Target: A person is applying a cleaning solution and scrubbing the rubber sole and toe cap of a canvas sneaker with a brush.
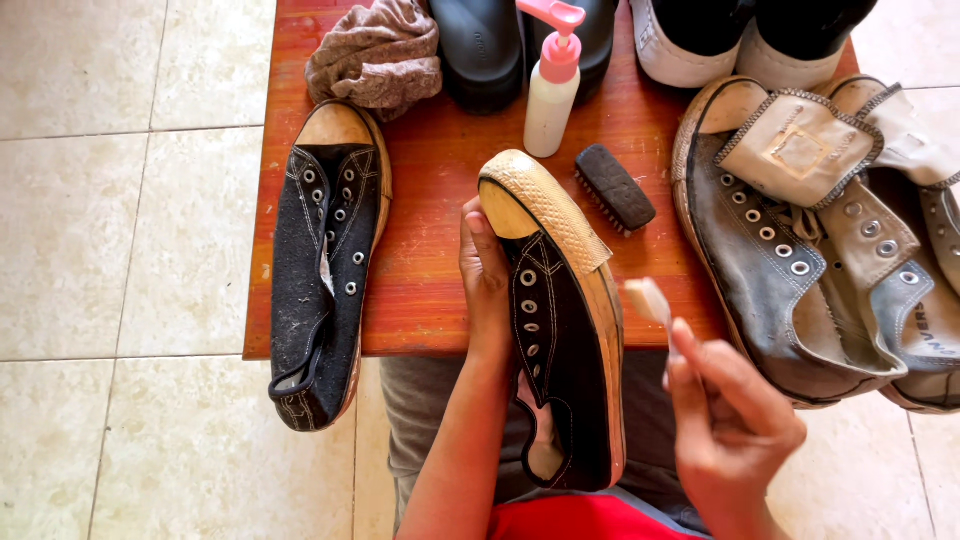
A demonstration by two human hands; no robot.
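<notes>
Gripping a small pale brush (648, 298) in curled fingers, the right hand (730, 420) hovers just right of the black sneaker (560, 330); the left hand (487, 285) clasps its toe. Farther off, an upright pump bottle (551, 90) could topple if the shoe swings.

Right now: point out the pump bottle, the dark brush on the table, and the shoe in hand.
pump bottle (549, 108), head view, white body
dark brush (615, 185), head view, back
held shoe (565, 330), head view, black canvas side
</notes>
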